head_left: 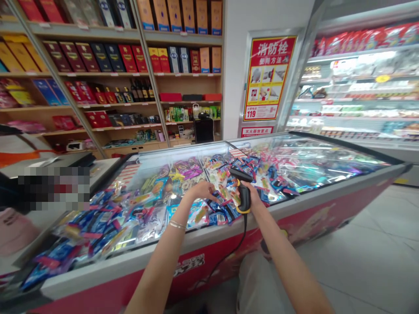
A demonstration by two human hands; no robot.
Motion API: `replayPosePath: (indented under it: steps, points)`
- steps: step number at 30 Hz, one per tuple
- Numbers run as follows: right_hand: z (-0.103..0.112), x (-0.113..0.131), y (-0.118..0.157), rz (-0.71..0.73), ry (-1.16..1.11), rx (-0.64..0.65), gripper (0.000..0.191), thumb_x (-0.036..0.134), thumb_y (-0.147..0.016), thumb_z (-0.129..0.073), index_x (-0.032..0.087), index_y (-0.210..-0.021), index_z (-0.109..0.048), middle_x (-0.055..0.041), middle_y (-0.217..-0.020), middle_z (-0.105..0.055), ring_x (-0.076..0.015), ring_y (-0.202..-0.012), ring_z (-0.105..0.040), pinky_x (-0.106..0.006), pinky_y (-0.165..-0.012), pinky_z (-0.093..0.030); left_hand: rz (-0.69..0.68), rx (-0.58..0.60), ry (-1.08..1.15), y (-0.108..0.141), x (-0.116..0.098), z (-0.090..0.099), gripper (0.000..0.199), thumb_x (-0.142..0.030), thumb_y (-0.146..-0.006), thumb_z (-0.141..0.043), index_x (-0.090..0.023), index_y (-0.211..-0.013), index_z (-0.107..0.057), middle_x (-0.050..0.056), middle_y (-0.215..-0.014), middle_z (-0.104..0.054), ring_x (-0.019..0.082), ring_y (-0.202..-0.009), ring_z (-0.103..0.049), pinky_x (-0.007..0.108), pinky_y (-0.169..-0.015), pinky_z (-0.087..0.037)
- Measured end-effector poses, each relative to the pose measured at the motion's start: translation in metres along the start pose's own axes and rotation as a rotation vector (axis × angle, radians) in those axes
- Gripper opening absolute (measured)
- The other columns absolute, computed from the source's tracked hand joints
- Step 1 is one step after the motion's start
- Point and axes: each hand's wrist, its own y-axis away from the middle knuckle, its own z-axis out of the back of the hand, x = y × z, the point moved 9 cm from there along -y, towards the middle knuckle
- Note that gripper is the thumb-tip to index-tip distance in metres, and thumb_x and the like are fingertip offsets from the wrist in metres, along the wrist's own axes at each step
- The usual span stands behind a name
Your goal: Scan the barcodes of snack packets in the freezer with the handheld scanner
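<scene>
Left forearm (160, 261) with a thin metal bracelet (177, 225) and right forearm (288, 272) reach out from the bottom of the view, across the gray front rim of a long chest freezer (98, 268). Beige trousers (262, 283) show below, near the freezer's red printed front. Right hand (254, 195): fingers wrapped closely around the grip of a black and yellow barcode scanner (244, 188), narrow firm hold, scanner head tipped forward and down toward the goods. Black cord (231, 250) runs from the scanner's base down past the freezer front. Left hand (203, 191): palm down, just beside the scanner, fingers loosely curved, no held item visible, directly over colorful plastic packets (196, 218); cannot tell if the fingertips touch them. Packets lie piled across the freezer, many blue, pink and yellow, with glare on the glass toward the far end. Behind: wooden shelves (98, 74) of boxed goods and bottles, a red and white fire hydrant poster (270, 78) on a white pillar, a black machine (203, 128) by the shelves. At right, a lit chilled display case (360, 87) stands above a pale tile floor (360, 244).
</scene>
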Motion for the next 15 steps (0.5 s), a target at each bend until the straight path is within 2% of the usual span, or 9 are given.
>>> replayPosePath:
  steps: [3,5,8,11,13,15]
  points:
    - [0.0,-0.001,-0.002,0.046,-0.062,0.03,0.034,0.043,-0.074,-0.06,0.015,-0.092,-0.066,0.0018,-0.05,-0.053,-0.011,-0.041,-0.043,-0.022,-0.039,-0.034,-0.02,0.009,0.097,-0.002,0.004,-0.003,0.039,-0.048,-0.051,-0.078,-0.021,-0.074,-0.063,-0.002,-0.066,-0.063,0.015,-0.064,-0.058,0.023,-0.059,-0.041]
    - [-0.002,-0.003,-0.001,0.041,-0.083,0.062,0.032,0.042,-0.075,-0.061,0.016,-0.092,-0.066,0.0014,-0.051,-0.054,-0.0112,-0.042,-0.043,-0.022,-0.039,-0.034,-0.043,-0.06,0.215,-0.002,0.007,0.002,0.04,-0.046,-0.052,-0.078,-0.02,-0.076,-0.06,-0.003,-0.068,-0.061,0.015,-0.067,-0.058,0.024,-0.063,-0.043]
    - [-0.003,-0.005,0.0,0.013,-0.08,0.082,0.031,0.042,-0.075,-0.061,0.016,-0.09,-0.066,0.0015,-0.05,-0.053,-0.0106,-0.041,-0.042,-0.022,-0.038,-0.034,-0.064,-0.322,0.518,-0.001,0.017,0.021,0.042,-0.045,-0.055,-0.077,-0.019,-0.081,-0.056,-0.003,-0.073,-0.06,0.015,-0.072,-0.059,0.025,-0.068,-0.047]
    - [-0.001,-0.005,0.0,0.004,-0.069,0.074,0.032,0.043,-0.075,-0.061,0.015,-0.09,-0.066,0.0014,-0.05,-0.053,-0.0104,-0.041,-0.042,-0.021,-0.038,-0.033,-0.001,-0.58,0.844,0.004,0.04,0.03,0.055,-0.04,-0.057,-0.078,-0.019,-0.101,-0.053,0.0,-0.083,-0.064,0.015,-0.076,-0.062,0.027,-0.069,-0.05]
    - [-0.002,-0.005,-0.001,-0.003,-0.065,0.083,0.033,0.043,-0.075,-0.061,0.015,-0.092,-0.066,0.0012,-0.05,-0.054,-0.0106,-0.041,-0.043,-0.021,-0.037,-0.033,0.042,-0.688,0.972,0.008,0.052,0.029,0.062,-0.035,-0.055,-0.08,-0.019,-0.108,-0.052,0.003,-0.091,-0.066,0.017,-0.08,-0.064,0.029,-0.071,-0.052]
    - [-0.005,-0.007,0.0,-0.023,-0.068,0.112,0.034,0.043,-0.074,-0.061,0.015,-0.093,-0.066,0.0011,-0.051,-0.053,-0.0107,-0.041,-0.042,-0.021,-0.037,-0.034,0.064,-0.761,1.015,0.011,0.058,0.028,0.06,-0.033,-0.053,-0.08,-0.017,-0.105,-0.055,0.005,-0.095,-0.067,0.018,-0.084,-0.065,0.03,-0.076,-0.052]
